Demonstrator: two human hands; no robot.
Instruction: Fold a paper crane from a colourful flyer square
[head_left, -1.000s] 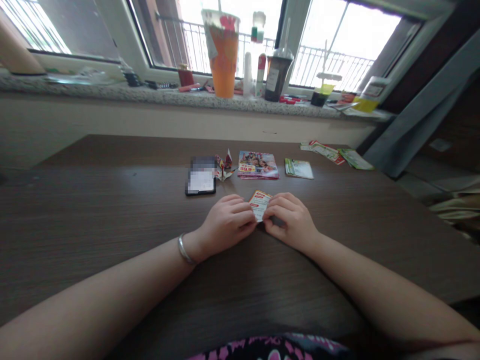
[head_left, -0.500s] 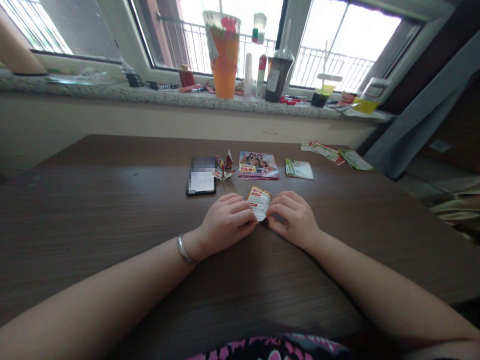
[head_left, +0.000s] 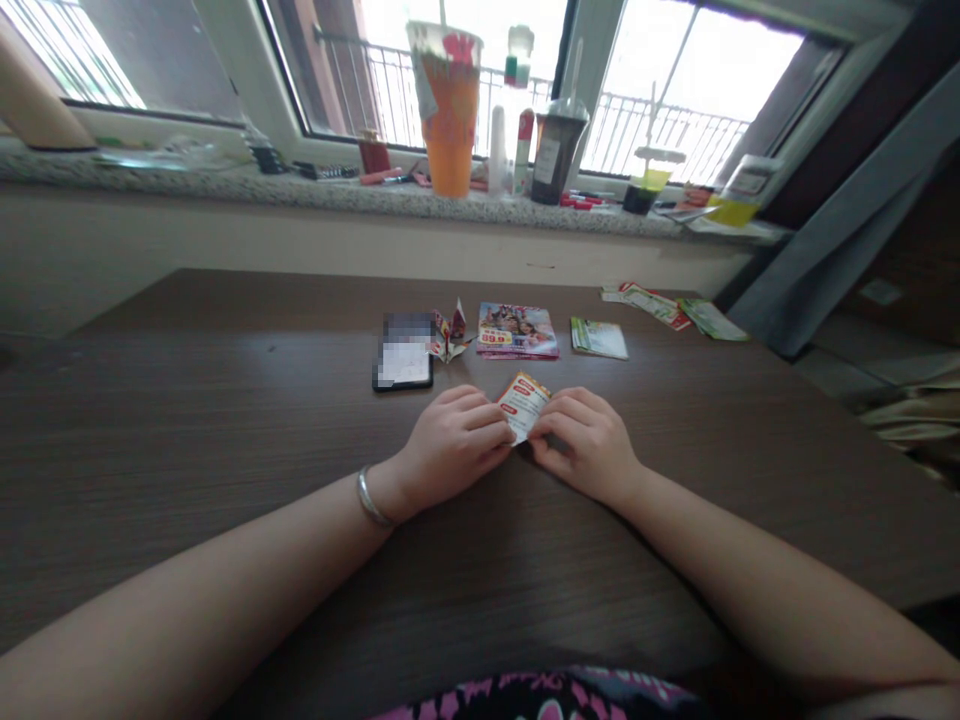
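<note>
We see a dark brown, wood-grained table [head_left: 187,430], reaching out to both sides of the hands; beyond the left hand [head_left: 457,440] and slightly outward of it, we find a dark-edged phone [head_left: 405,368] lying flat, its screen blurred; just beside the phone, straight ahead of that hand, stands a folded paper figure [head_left: 451,342]; ahead of the gap between the hands, we see a stack of glossy flyers [head_left: 517,330]; beyond the right hand [head_left: 585,440] lies a green-and-white paper stack [head_left: 598,339]; farther out past that hand, we make out red-and-green slips [head_left: 652,304] and, next to them, a green leaflet [head_left: 711,319].
</note>
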